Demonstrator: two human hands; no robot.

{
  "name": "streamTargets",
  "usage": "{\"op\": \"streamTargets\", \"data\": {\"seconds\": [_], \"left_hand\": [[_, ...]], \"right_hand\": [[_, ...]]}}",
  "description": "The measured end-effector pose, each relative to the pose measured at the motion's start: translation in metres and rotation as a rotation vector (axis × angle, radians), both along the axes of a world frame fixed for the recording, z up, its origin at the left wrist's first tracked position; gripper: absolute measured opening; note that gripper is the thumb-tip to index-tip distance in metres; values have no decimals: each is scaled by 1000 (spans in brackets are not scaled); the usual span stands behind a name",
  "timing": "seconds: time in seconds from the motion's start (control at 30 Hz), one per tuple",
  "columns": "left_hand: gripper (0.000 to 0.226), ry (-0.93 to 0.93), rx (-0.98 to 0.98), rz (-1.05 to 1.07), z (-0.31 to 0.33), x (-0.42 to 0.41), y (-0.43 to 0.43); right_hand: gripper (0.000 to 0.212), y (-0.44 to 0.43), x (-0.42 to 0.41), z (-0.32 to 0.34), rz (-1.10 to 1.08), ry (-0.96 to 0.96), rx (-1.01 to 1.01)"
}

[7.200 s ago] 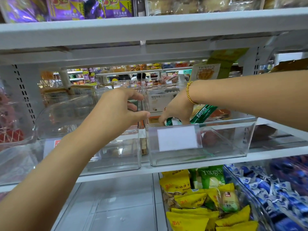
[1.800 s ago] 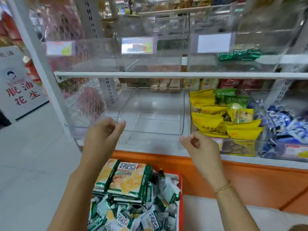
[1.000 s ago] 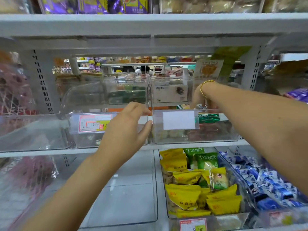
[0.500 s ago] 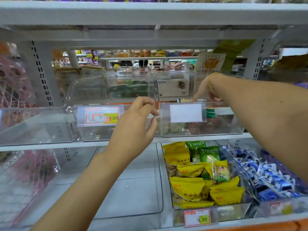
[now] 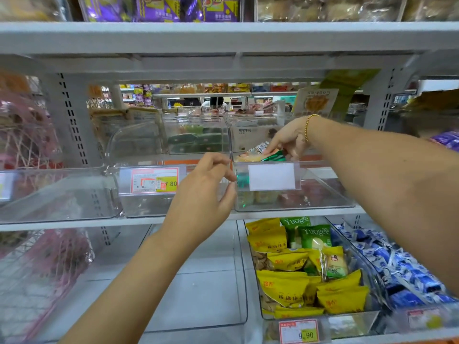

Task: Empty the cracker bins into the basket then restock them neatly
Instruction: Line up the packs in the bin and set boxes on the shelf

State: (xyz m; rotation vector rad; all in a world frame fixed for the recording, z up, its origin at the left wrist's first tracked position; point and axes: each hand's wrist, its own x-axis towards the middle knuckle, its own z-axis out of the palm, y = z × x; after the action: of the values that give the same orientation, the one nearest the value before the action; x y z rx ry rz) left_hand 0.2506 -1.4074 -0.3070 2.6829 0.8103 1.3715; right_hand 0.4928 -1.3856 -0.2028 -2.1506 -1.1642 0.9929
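Cracker packets (image 5: 260, 157) newly above bin (image 5: 321, 193) rim, pinched between right fingers (image 5: 274, 146) (left fingers (image 5: 216, 163) slack)

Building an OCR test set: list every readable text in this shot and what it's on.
"Yuogee": green packets
"7.80": middle-shelf price tag
"9.90": lower-shelf price tag
"cookies", seen mirrored: hanging sign
White label: blank
Cracker packet at the right hand: too small to read
Yellow packets, purple packets: too blurred to read
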Motion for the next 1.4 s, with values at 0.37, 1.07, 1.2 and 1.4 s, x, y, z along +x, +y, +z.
{"op": "streamTargets", "data": {"seconds": [0.37, 1.07, 1.2, 1.4], "left_hand": [[13, -93, -94, -60, 6, -12, -19], [45, -503, -1569, -237, -90, -191, -127], [38, -585, -1635, -125, -120, -225, -119], [17, -580, -1766, 106, -193, -280, -82]], "right_hand": [[34, -67, -13, 39, -195, 598, 693], [27, -177, -174, -173, 365, 727, 288], [29, -172, -208, -231, 187, 1066, 288], [48, -150, -262, -323, 143, 1002, 129]]}}
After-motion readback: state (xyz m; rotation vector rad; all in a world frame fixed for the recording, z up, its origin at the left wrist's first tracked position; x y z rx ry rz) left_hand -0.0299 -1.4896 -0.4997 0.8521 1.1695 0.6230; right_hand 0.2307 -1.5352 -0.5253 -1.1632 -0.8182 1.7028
